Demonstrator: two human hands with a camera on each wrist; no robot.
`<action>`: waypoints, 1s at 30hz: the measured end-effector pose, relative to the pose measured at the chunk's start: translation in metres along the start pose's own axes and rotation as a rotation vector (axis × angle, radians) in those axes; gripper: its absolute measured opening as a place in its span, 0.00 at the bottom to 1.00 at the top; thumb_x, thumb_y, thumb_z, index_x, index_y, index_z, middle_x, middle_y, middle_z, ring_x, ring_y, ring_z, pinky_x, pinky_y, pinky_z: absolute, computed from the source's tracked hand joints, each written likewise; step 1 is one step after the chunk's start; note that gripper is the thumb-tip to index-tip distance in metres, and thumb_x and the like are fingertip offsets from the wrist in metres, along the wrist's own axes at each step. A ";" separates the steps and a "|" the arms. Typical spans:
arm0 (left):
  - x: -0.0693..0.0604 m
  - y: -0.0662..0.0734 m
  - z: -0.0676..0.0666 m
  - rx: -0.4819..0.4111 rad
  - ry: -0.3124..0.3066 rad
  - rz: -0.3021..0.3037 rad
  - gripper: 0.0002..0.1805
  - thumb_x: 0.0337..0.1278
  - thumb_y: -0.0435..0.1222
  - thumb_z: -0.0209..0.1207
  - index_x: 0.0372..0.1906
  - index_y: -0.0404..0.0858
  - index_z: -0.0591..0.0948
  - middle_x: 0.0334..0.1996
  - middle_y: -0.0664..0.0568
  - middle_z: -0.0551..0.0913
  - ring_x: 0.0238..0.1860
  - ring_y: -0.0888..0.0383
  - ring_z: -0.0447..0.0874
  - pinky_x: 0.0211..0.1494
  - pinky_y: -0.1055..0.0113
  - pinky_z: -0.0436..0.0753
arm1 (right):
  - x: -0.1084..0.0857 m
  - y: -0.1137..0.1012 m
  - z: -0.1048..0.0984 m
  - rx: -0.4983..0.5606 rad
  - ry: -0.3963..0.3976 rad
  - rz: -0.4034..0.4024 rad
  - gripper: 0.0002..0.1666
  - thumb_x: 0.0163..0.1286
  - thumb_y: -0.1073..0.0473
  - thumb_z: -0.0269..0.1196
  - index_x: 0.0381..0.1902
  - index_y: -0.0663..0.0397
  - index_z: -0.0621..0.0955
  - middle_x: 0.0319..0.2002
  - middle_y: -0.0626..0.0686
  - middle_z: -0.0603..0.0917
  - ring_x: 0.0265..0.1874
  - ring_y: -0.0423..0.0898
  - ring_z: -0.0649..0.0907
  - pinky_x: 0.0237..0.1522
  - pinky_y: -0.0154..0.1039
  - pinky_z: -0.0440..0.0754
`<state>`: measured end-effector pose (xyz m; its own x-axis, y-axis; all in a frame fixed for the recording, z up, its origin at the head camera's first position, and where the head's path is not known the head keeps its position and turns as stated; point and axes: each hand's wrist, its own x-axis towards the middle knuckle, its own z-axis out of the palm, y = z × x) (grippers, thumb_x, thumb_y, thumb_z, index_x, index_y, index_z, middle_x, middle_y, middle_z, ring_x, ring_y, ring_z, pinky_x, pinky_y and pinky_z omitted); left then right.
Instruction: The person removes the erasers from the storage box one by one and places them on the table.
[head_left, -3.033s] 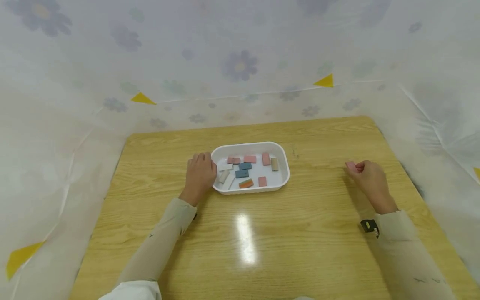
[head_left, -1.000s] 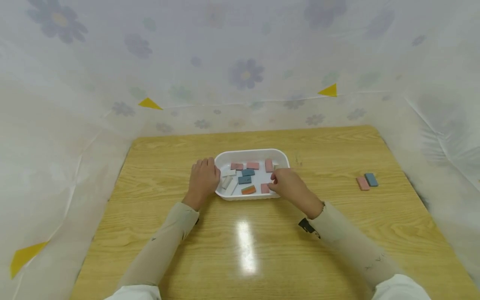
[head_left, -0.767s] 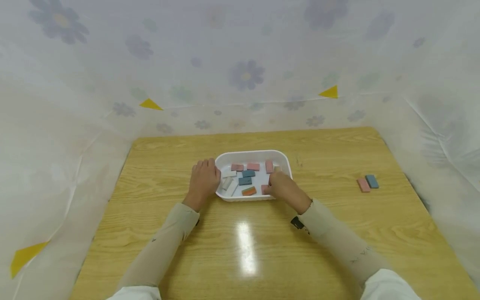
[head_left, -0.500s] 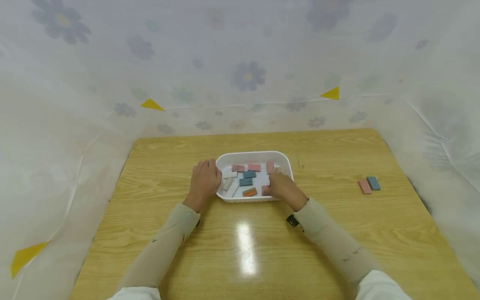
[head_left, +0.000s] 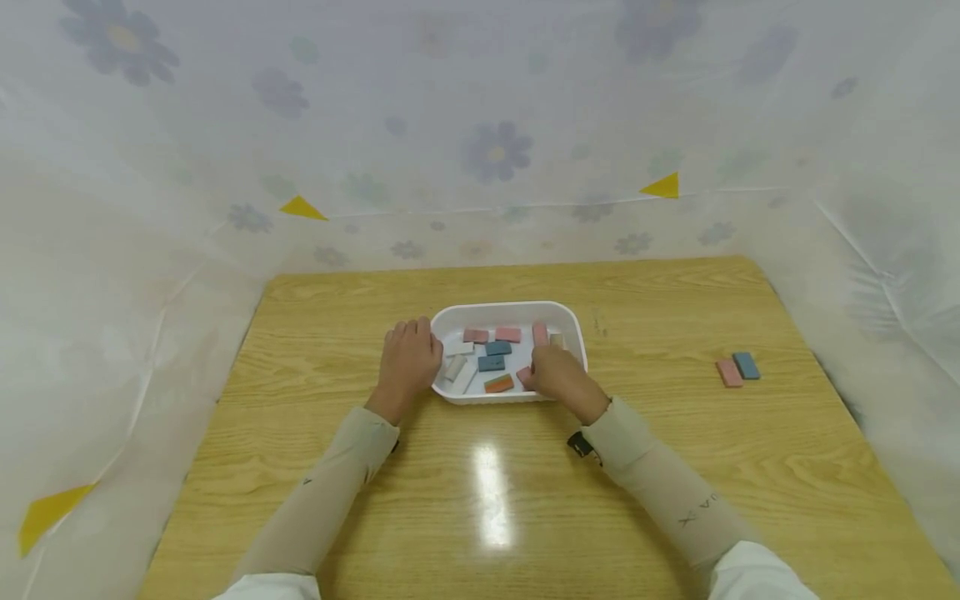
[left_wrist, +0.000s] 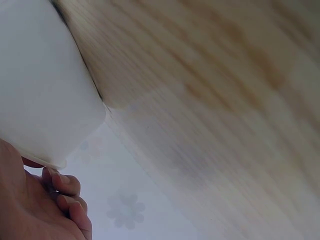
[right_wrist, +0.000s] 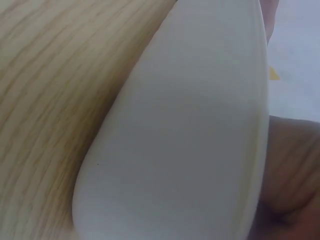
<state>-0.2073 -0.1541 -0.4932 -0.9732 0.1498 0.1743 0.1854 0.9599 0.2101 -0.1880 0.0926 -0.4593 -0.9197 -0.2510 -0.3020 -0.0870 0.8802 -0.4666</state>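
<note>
A white plastic tray [head_left: 495, 397] holds several small eraser-like blocks: pink, blue, white, tan and one orange-and-green block [head_left: 498, 383]. My left hand [head_left: 407, 360] grips the tray's left rim; in the left wrist view its thumb and curled fingers [left_wrist: 65, 187] meet at that rim. My right hand [head_left: 561, 375] reaches over the front right wall into the tray. Its fingers are curled at a pink eraser [head_left: 523, 377], which sits tilted under them; the fingertips are mostly hidden. In the right wrist view the tray's outer wall [right_wrist: 170, 130] covers most of the hand.
On the table's right side a pink eraser [head_left: 729, 373] and a blue eraser [head_left: 746, 365] lie side by side. The wood-grain table [head_left: 600, 508] is enclosed at the back and sides by a flowered sheet [head_left: 480, 233] with yellow tape pieces.
My right hand has left a pink eraser beside the blue one at right and come into the tray. The pink eraser under its fingers has just turned slightly. My left hand stays on the rim.
</note>
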 end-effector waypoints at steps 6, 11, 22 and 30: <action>0.000 0.000 0.001 -0.001 -0.015 -0.005 0.12 0.64 0.41 0.41 0.38 0.36 0.69 0.28 0.48 0.69 0.31 0.50 0.65 0.36 0.59 0.65 | 0.001 0.003 0.004 0.015 0.015 0.012 0.11 0.55 0.60 0.66 0.21 0.58 0.76 0.17 0.52 0.73 0.16 0.44 0.72 0.19 0.36 0.69; 0.001 0.000 0.002 -0.001 -0.007 -0.005 0.12 0.64 0.41 0.41 0.38 0.36 0.69 0.27 0.48 0.69 0.31 0.51 0.65 0.36 0.60 0.65 | -0.001 0.005 0.005 0.035 0.082 -0.028 0.13 0.59 0.57 0.63 0.32 0.61 0.72 0.16 0.52 0.74 0.15 0.45 0.72 0.17 0.37 0.69; -0.001 0.002 -0.001 -0.010 -0.024 -0.023 0.11 0.63 0.40 0.43 0.38 0.35 0.69 0.28 0.48 0.69 0.31 0.50 0.65 0.36 0.59 0.65 | -0.025 0.000 -0.029 0.099 0.243 -0.125 0.13 0.54 0.57 0.65 0.32 0.61 0.76 0.24 0.52 0.76 0.20 0.45 0.73 0.23 0.37 0.70; 0.001 0.001 -0.001 0.005 -0.018 -0.014 0.12 0.64 0.41 0.41 0.38 0.35 0.69 0.27 0.48 0.69 0.31 0.50 0.65 0.36 0.59 0.65 | -0.040 0.029 -0.059 0.116 0.352 -0.075 0.20 0.57 0.53 0.64 0.40 0.64 0.77 0.31 0.56 0.78 0.29 0.49 0.76 0.30 0.42 0.74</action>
<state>-0.2081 -0.1533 -0.4923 -0.9781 0.1406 0.1537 0.1710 0.9632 0.2074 -0.1767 0.1518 -0.4122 -0.9895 -0.1415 0.0310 -0.1335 0.8078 -0.5741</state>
